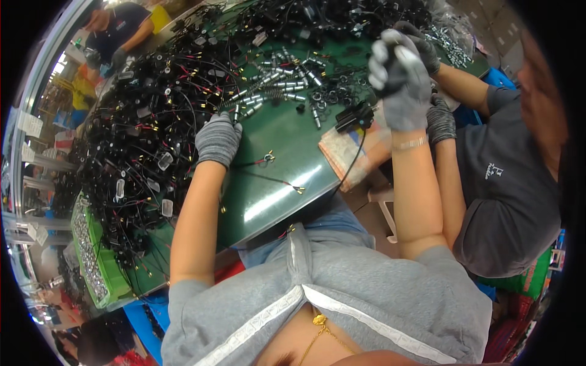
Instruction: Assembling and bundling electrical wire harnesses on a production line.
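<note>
My left hand (218,140), in a grey knit glove, is at the near side of the loose parts on the green table. Its fingers are closed around a small silver-and-black metal cylinder (237,112). Beyond it lie several loose metal cylinders (278,82), some with springs on them. My right hand (404,82), gloved in grey and white, is raised over the table's right side. Its fingers are curled in, and what they hold, if anything, is hidden. Below it a black part with a cable (354,118) rests on a patterned cloth (345,152).
A big heap of black cabled parts (152,122) covers the left and back of the green table (278,137). Black rings (336,91) lie near the middle. A green bin (97,256) of small metal pieces stands left. A gloved co-worker (506,183) sits close at right; another person is far left.
</note>
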Available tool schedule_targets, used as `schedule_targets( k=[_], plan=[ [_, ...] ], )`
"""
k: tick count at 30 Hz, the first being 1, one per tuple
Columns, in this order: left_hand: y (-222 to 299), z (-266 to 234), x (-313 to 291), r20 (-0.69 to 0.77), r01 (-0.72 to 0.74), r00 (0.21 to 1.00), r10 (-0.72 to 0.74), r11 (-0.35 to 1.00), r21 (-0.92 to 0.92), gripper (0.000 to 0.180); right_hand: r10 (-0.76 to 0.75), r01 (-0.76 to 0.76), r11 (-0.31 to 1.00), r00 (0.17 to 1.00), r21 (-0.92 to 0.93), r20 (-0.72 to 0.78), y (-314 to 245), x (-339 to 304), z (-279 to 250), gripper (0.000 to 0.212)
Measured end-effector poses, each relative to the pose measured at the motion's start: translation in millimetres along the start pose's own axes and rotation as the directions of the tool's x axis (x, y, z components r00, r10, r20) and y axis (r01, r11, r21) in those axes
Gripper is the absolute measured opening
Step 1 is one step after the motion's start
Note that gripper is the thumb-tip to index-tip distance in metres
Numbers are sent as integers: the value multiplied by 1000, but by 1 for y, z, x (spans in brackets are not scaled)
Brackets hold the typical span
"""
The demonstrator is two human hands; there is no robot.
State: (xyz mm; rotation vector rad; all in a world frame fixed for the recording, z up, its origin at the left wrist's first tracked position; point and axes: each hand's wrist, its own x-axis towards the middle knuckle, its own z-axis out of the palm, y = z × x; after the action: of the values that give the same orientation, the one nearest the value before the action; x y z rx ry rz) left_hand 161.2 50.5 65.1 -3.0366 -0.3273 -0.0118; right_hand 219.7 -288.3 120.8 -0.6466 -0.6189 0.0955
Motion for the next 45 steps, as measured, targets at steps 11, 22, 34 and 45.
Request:
schedule_targets(
  k=[11,22,34,45],
  plan=[
    [-56,-11,-68,-161,-130,987,28,734,-666,24,146,-236,-730,863,-641,-483,115,183,-59,67],
    [-48,-14,-128,-148,-139,957,-247,56,-989,13,172,-27,-846,932,-532,-320,137,175,-40,41],
    [-13,-3,-134,-314,-392,910,-273,-314,-865,25,883,60,75,459,-995,94,132,21,144,39],
    [18,27,-136,-468,-343,644,-606,319,-884,34,893,-619,439,384,-651,236,210,0,121,23]
  ],
)
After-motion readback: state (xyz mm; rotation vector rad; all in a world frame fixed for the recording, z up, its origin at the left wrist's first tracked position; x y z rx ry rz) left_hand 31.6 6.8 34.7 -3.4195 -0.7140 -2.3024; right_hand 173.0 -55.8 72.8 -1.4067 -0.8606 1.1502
